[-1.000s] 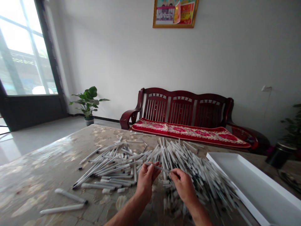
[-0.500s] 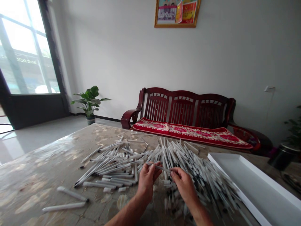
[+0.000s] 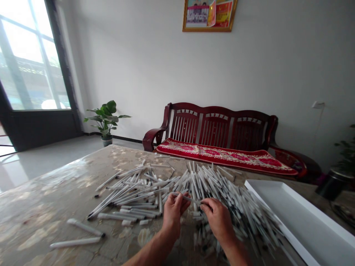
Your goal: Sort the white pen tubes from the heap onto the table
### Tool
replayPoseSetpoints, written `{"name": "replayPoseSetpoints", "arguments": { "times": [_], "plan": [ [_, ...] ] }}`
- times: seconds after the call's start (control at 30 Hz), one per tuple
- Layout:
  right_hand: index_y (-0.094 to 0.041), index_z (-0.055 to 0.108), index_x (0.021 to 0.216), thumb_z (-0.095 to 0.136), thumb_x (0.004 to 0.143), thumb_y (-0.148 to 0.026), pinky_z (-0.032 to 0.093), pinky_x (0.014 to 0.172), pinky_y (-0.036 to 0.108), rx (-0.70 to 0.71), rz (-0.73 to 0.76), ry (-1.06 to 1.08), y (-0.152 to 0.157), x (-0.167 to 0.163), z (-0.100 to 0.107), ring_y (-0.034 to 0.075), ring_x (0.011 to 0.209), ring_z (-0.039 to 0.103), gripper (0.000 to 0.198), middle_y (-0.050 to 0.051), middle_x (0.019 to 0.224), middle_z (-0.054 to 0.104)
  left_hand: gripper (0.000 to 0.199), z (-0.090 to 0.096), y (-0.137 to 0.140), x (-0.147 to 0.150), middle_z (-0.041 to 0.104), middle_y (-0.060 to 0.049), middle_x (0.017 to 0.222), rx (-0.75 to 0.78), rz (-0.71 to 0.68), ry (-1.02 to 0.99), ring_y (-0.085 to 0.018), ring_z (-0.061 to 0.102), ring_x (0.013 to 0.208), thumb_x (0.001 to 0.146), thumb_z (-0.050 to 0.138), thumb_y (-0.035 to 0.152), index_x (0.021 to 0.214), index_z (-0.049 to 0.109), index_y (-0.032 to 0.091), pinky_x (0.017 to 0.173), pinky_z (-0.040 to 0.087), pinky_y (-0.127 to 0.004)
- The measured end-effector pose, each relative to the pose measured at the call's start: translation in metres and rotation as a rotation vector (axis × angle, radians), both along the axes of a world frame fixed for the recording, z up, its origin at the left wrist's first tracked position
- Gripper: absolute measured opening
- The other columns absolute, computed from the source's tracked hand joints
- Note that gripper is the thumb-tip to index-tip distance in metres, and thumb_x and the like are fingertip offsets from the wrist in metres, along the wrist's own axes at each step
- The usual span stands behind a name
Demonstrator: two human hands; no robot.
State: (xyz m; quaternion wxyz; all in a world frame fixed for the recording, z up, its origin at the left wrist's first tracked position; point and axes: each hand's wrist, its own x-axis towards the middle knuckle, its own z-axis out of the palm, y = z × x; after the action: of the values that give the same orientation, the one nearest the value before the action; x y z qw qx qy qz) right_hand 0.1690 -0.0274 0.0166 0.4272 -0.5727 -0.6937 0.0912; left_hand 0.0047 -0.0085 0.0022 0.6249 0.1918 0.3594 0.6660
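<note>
Between my two hands a slim translucent pen (image 3: 191, 200) is held nearly level above the table. My left hand (image 3: 173, 212) is closed on its left end, thumb and fingers pinching it. At the other end, the fingertips of my right hand (image 3: 216, 216) pinch the pen; whatever small part they cover is hidden. Behind and right of my hands spreads a big heap of whitish pen parts (image 3: 206, 181). To the left lies a looser pile of pens (image 3: 135, 194), some with dark tips. Several small clear caps (image 3: 203, 232) lie under my right forearm, blurred.
A shallow white box (image 3: 302, 221) stands at the right. Two pens (image 3: 80, 236) lie apart on the patterned tabletop (image 3: 36, 207) at the left. Past the table's far edge is a dark red wooden bench (image 3: 216, 129); a potted plant (image 3: 107, 120) stands on the floor.
My right hand has turned slightly, its knuckles now more on top and its fingers curled more around the pen's end. My left hand has stayed nearly still.
</note>
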Motion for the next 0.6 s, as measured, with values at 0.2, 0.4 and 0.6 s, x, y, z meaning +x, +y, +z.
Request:
{"name": "replayPoseSetpoints", "arguments": {
  "times": [0.2, 0.4, 0.6],
  "plan": [
    [-0.024, 0.068, 0.079, 0.058, 0.077, -0.024, 0.048, 0.075, 0.027, -0.002, -0.037, -0.015, 0.0009, 0.0045, 0.0031, 0.019, 0.079, 0.066, 0.01, 0.002, 0.082, 0.071, 0.014, 0.0044, 0.0058, -0.0076, 0.076, -0.009, 0.085, -0.069, 0.068, -0.022, -0.015, 0.074, 0.077, 0.092, 0.054, 0.01, 0.079, 0.053, 0.016, 0.068, 0.061, -0.024],
    [-0.026, 0.07, 0.084, 0.062, 0.074, -0.026, 0.047, 0.069, 0.026, -0.167, 0.005, -0.11, -0.0011, 0.0081, 0.0037, 0.019, 0.077, 0.066, 0.012, 0.0, 0.082, 0.071, 0.012, 0.0052, 0.0052, -0.008, 0.076, -0.008, 0.086, -0.044, 0.05, -0.011, -0.016, 0.075, 0.078, 0.089, 0.061, 0.013, 0.08, 0.053, 0.017, 0.069, 0.062, -0.024],
    [-0.025, 0.071, 0.091, 0.053, 0.088, -0.036, 0.047, 0.07, 0.024, -0.033, 0.021, -0.057, -0.0015, 0.0026, -0.0008, 0.017, 0.077, 0.066, 0.021, 0.002, 0.087, 0.071, 0.017, 0.0021, 0.0022, -0.0027, 0.076, -0.009, 0.087, 0.002, -0.001, -0.004, -0.017, 0.074, 0.08, 0.083, 0.069, 0.018, 0.081, 0.053, 0.017, 0.069, 0.061, -0.025]
  ]
}}
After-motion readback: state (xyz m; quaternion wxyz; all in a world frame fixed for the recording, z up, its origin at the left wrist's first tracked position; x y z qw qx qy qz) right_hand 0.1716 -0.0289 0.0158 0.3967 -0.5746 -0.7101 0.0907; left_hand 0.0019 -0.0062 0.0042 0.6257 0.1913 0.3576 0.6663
